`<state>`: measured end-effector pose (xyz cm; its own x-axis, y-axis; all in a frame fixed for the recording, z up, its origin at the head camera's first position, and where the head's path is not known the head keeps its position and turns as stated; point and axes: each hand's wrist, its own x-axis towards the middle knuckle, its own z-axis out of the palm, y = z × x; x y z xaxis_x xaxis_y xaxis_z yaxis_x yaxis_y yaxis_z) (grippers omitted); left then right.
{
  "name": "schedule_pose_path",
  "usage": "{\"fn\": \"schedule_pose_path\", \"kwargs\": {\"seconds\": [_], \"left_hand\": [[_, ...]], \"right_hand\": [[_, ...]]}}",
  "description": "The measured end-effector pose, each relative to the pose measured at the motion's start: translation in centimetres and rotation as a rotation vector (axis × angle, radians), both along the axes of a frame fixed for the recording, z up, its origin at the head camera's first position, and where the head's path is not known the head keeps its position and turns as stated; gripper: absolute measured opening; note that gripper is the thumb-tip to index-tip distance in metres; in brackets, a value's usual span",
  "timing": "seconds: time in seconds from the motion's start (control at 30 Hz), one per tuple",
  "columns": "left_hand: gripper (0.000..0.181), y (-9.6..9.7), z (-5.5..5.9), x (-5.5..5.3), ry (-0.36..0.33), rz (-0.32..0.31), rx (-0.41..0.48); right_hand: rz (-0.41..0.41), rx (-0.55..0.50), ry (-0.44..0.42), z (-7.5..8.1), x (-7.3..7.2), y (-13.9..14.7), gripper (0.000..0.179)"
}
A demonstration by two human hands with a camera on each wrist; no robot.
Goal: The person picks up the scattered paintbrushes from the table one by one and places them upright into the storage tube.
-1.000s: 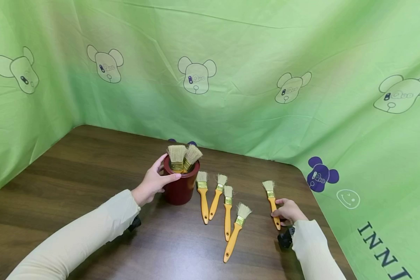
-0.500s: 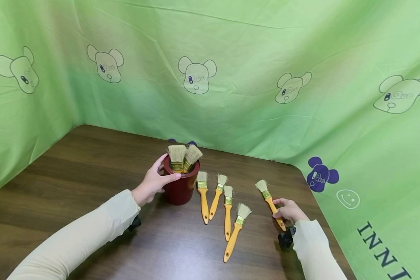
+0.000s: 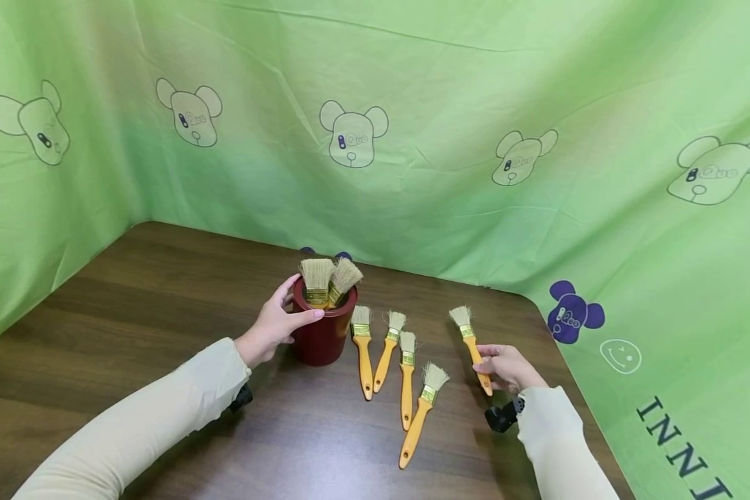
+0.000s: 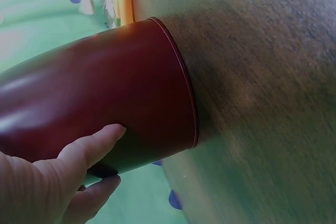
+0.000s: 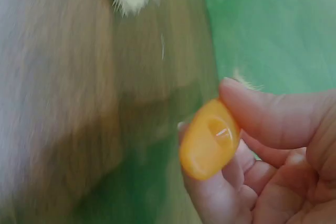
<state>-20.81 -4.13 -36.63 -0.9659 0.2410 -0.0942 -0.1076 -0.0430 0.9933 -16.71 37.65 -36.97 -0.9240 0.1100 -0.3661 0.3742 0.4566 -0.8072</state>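
Hard to see: the handles of the two brushes (image 3: 317, 278) in your pot (image 3: 320, 342) are hidden below the rim; your left wrist view cuts off the pot's upper end, and your right wrist view blurs the table.
Pot: upright on the table (image 3: 162, 298), left of the loose brushes, with two bristle heads poking out, the right one leaning right.
Left hand (image 3: 273, 330): you grip the pot from its left, thumb at the near rim, fingers round the side.
Right hand (image 3: 509, 367): you pinch the orange handle of the held brush (image 3: 473, 351) between thumb and fingers, its bristles pointing far and slightly left.
Loose brushes (image 3: 407, 389): four lie between the pot and your right hand, bristles to the far side.
Materials: smooth dark-red pot wall, glossy handles, gold-coloured metal bands, pale frayed bristles, brown wood-grain tabletop.
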Motion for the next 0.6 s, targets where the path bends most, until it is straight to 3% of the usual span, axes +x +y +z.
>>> {"fn": "schedule_pose_path", "kwargs": {"seconds": [0.3, 0.6], "left_hand": [[0.085, 0.1, 0.0, -0.2, -0.002, 0.006, -0.013], [0.086, 0.0, 0.0, -0.2, -0.007, 0.001, 0.001]], "right_hand": [[-0.216, -0.146, 0.263, 1.1, -1.5, -3.8, 0.055], [-0.184, -0.245, 0.392, 3.2, -3.3, -8.2, 0.053]]}}
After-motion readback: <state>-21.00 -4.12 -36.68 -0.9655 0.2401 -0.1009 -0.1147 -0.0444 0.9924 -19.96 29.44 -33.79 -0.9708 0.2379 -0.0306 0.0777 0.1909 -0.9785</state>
